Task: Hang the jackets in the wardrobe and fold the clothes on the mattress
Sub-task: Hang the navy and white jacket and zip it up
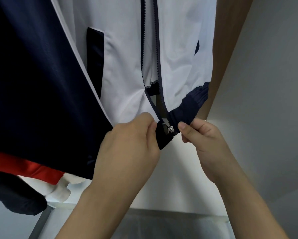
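Note:
A white jacket (pixel 124 69) with navy sleeves, navy hem band and navy zipper tape hangs inside the wardrobe, its front mostly unzipped. The metal zipper slider (pixel 170 129) sits at the very bottom of the hem. My left hand (pixel 127 145) pinches the left hem end beside the slider. My right hand (pixel 201 140) pinches the right hem end just right of the slider. The two zipper halves meet at the slider and spread apart above it.
A navy garment with a red panel (pixel 32 168) and a white garment (pixel 58 188) hang at the lower left. The brown wardrobe side panel (pixel 231 49) stands right of the jacket, a grey wall (pixel 274 100) beyond it. The wardrobe floor edge (pixel 162 214) runs below.

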